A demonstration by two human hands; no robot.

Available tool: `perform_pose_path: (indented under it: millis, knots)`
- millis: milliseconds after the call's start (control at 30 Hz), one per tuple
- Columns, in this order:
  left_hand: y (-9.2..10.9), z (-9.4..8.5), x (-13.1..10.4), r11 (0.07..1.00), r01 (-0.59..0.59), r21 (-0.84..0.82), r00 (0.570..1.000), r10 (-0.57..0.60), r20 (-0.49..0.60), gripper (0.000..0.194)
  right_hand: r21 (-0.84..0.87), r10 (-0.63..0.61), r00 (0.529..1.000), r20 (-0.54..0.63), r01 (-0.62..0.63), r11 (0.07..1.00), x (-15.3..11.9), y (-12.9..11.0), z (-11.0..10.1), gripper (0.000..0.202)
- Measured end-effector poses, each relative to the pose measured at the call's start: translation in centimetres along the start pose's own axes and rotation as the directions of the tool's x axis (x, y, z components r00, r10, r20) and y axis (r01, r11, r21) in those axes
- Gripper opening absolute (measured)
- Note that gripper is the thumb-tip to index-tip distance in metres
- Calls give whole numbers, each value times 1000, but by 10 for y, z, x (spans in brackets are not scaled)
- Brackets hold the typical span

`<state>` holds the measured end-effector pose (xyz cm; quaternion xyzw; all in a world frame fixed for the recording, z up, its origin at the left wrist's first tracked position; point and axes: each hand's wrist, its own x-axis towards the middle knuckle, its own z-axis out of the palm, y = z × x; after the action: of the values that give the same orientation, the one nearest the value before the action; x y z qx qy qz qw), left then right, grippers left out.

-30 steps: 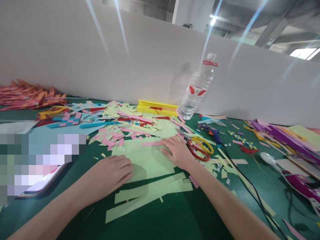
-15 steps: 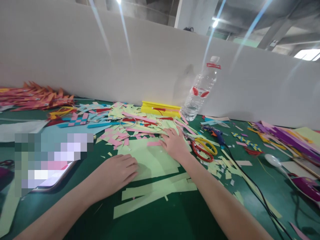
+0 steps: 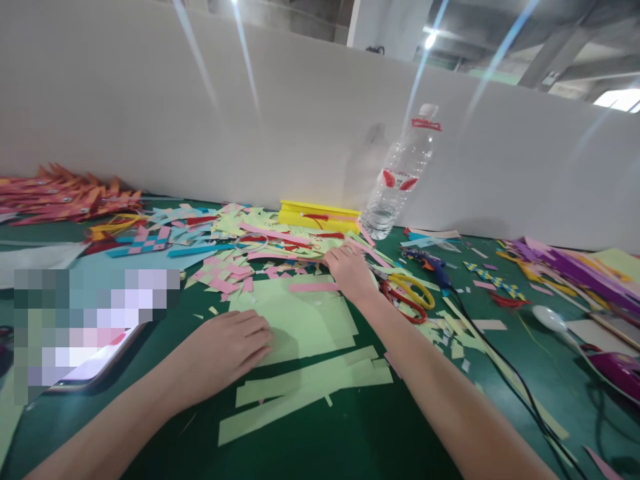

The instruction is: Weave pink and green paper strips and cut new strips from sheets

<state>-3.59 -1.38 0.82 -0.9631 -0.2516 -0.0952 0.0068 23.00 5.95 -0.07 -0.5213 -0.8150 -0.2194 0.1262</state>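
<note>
A green table [image 3: 350,440] spreads under everything I see, with a white partition wall [image 3: 150,113] running along its far edge at 12 o'clock. A heap of paper scraps [image 3: 235,240] in pink, blue and pale green covers the middle of the table toward 11 o'clock. In front of me lies a pale green sheet [image 3: 305,320], with long green strips [image 3: 305,393] just below it toward 6 o'clock. A clear water bottle [image 3: 397,177] stands tilted against the wall at 1 o'clock, and a yellow box [image 3: 317,215] sits to its left. My left hand [image 3: 225,347] rests palm down, fingers loosely spread, on the sheet's left edge; it holds nothing. My right hand [image 3: 350,270] lies flat and open at the sheet's far right corner, fingertips touching the scraps. Red and yellow scissors [image 3: 407,297] lie just beside it at 3 o'clock.
</note>
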Motion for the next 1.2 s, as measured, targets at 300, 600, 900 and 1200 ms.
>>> perform_pose_path:
  millis: [300, 600, 900, 1200]
  knots:
    - [1, -1, -1, 1000, -10, 24, 1000, 10, 17, 31, 2, 19, 1000, -5, -19, 1000, 6, 5, 1, 22]
    - [2, -2, 1, 1000, 8, 19, 999, -9, 37, 29, 32, 79, 995, 59, -81, 996, 5, 8, -13, 24]
    - [2, -3, 0, 1000, -2, 25, 1000, 1, 16, 31, 194, 168, 986, 15, -168, 967, 5, 7, -23, 28]
    - [3, -3, 0, 1000, 1, 0, 1000, -1, -20, 26, 495, 413, 895, -169, -285, 821, 3, 8, -26, 14]
